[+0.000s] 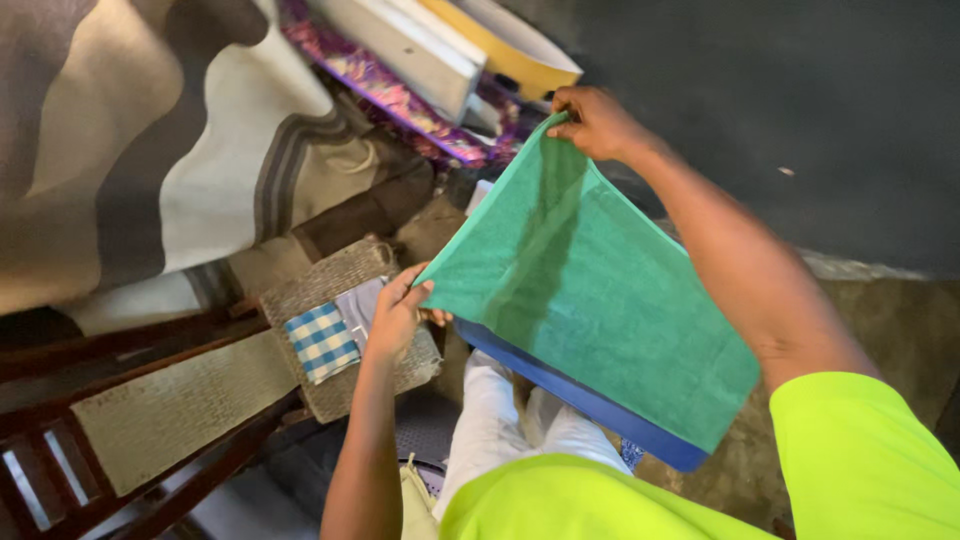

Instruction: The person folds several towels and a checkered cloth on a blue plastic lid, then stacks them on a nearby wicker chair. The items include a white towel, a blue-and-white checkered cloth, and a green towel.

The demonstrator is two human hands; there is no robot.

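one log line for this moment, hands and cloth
left hand: grips near corner of green terry cloth | right hand: pinches far corner | cloth: spread above blue tray | left: woven basket

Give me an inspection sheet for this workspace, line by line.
Surface: woven seat on a dark wooden frame.
Job's things: green cloth held spread out, a blue edge along its lower side.
Clutter: checked cloth and grey cloth on a woven basket.
Grippers: left hand and right hand each pinch a corner of the green cloth.
Cables: nothing seen.
Surroundings: patterned curtain, dark wall, white boards.
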